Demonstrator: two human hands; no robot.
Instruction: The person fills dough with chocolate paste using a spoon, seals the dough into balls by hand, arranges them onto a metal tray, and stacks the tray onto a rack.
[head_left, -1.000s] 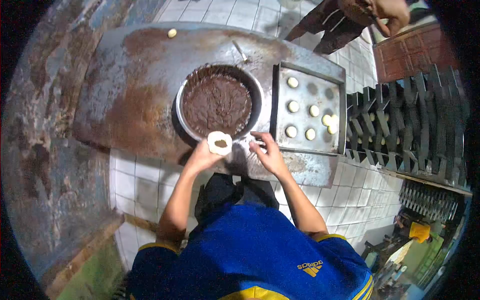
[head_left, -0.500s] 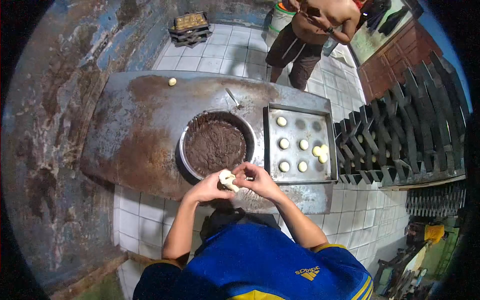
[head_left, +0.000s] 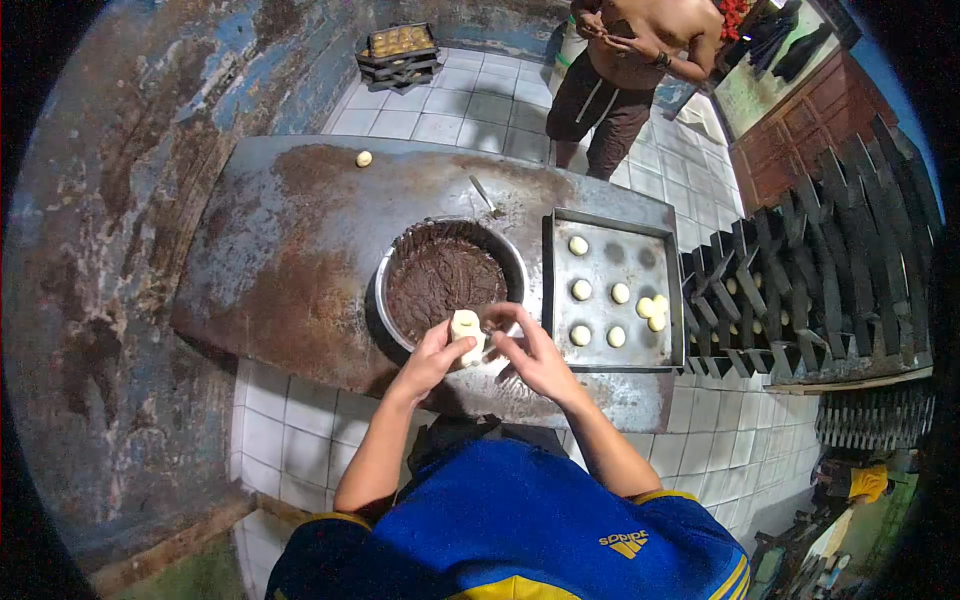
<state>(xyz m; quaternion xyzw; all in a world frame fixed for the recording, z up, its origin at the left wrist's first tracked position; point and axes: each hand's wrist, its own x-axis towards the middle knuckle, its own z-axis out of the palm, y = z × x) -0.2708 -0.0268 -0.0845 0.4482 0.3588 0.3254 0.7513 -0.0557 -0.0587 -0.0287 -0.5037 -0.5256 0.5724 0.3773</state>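
Note:
A pale piece of dough (head_left: 466,338), folded partly closed, is held in my left hand (head_left: 428,366) at the near rim of a round metal bowl (head_left: 523,280). Dark brown paste (head_left: 440,275) fills much of the bowl. My right hand (head_left: 535,358) is beside the dough with thumb and fingers spread; whether a fingertip touches the dough is hard to tell. To the right, a square metal tray (head_left: 613,366) holds several pale dough balls (head_left: 620,293), a few of them clustered together near its right side.
Past the bowl, a small spatula (head_left: 483,193) lies on the metal table (head_left: 260,290), with one dough ball (head_left: 364,159) near the far edge. Another person (head_left: 630,70) stands beyond the table. Stacked dark trays (head_left: 830,260) rise at the right.
The dough was open like a cup with paste inside; it is now folded over. My right hand came in to the dough, then its fingers spread. The camera view has shifted.

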